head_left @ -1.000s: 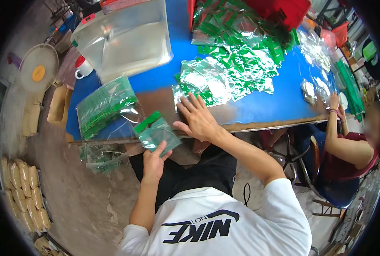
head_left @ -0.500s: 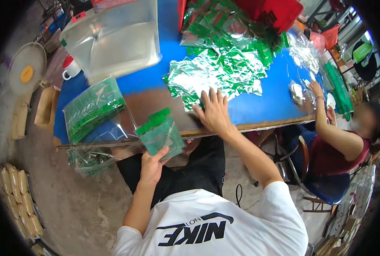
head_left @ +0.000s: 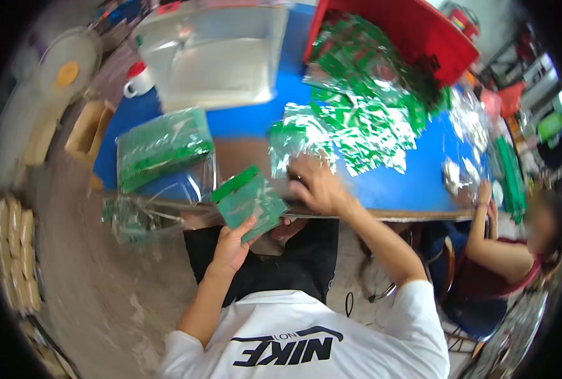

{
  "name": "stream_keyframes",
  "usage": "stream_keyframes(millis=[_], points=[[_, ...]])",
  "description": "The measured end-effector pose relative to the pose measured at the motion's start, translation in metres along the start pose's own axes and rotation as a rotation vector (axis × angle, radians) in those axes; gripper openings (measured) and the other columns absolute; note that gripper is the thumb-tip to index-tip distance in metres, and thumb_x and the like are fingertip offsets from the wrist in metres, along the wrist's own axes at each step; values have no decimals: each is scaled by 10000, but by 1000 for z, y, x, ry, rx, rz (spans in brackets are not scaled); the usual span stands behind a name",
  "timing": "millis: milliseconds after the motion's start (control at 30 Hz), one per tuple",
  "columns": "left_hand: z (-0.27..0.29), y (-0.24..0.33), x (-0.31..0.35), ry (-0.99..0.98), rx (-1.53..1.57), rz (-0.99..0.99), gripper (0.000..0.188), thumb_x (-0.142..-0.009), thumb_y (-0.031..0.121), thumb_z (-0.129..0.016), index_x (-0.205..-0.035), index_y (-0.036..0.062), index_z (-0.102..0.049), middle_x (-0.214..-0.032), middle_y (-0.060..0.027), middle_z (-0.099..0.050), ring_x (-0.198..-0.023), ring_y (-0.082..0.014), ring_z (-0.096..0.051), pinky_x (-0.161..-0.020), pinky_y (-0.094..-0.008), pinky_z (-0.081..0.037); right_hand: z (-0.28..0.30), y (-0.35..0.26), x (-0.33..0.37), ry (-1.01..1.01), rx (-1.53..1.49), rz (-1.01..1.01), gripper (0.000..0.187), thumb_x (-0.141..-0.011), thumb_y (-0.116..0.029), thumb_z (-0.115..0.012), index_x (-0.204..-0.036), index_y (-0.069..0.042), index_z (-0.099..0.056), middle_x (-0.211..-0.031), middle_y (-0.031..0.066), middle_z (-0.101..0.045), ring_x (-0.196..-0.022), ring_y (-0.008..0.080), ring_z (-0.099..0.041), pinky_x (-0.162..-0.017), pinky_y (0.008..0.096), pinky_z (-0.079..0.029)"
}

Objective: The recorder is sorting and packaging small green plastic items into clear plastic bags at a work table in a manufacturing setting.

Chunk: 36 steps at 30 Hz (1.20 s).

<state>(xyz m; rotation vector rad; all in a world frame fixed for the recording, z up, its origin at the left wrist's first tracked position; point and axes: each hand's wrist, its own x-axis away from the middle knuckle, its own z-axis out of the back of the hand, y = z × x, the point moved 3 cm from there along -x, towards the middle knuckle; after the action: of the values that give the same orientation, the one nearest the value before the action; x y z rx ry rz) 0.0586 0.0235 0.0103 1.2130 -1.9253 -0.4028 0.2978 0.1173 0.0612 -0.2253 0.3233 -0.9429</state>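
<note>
1. Broadly, we face the blue table [head_left: 401, 196], its near edge crossing before us; bare blue along that edge gives room right of centre.
2. Toward the table's far right, a red bin [head_left: 420, 31] borders the pile of green-and-clear packets [head_left: 375, 120], which spreads nearer.
3. At the table's far left lie clear plastic sheets [head_left: 224, 72], a blue channel beside them.
4. By the table's near-left edge sits a green bundle [head_left: 164, 145].
5. Our green-topped packaging [head_left: 252, 205] overlaps the table's near edge in view.
6. Our right hand [head_left: 319, 186], blurred, is near that edge; we cannot tell its grip.
7. Our left hand [head_left: 233, 246] pinches the packaging, thumb uppermost.
</note>
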Motion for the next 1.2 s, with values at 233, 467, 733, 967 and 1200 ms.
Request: stream_keyframes(millis=[233, 467, 733, 967, 1200], points=[[0, 3, 5, 18, -88, 33, 366, -937, 114, -690, -1279, 47, -581, -1232, -86, -648, -1085, -212, -654, -920, -380, -558, 23, -14, -38, 504, 165, -84, 409, -992, -344, -559, -1242, -23, -599, -1289, 247, -568, -1227, 438, -497, -1059, 508, -374], [-4, 10, 7, 8, -53, -16, 387, -939, 125, -688, -1300, 49, -573, -1220, -83, -653, -1099, -215, -648, -925, -383, -551, -2, -32, -5, -84, -414, 96, 337, -987, -287, -547, -1173, -20, -633, -1277, 241, -593, -1205, 421, -553, -1032, 464, -440], [15, 13, 12, 2, -13, -100, 375, -939, 116, -681, -1287, 21, -580, -1235, -76, -651, -1121, -230, -633, -971, -391, -517, -25, -2, -49, 221, 143, 123, 463, -990, -415, -538, -1229, -24, -604, -1264, 197, -604, -1290, 398, -497, -1076, 590, -338], [21, 9, 12, -46, -73, 61, 388, -925, 78, -685, -1292, 22, -571, -1246, -79, -647, -1122, -208, -634, -964, -368, -528, 2, -26, -62, 231, -481, -322, 499, -1056, -420, -432, -937, 2, -670, -837, 203, -670, -755, 376, -604, -740, 421, -496], [14, 14, 13, -48, 7, -56, 375, -930, 83, -683, -1283, 22, -574, -1235, -88, -645, -1109, -205, -640, -947, -367, -541, -14, -17, -25, 55, -228, 58, 442, -1007, -422, -519, -1173, -25, -622, -1374, 247, -541, -1267, 435, -503, -1102, 527, -359]])
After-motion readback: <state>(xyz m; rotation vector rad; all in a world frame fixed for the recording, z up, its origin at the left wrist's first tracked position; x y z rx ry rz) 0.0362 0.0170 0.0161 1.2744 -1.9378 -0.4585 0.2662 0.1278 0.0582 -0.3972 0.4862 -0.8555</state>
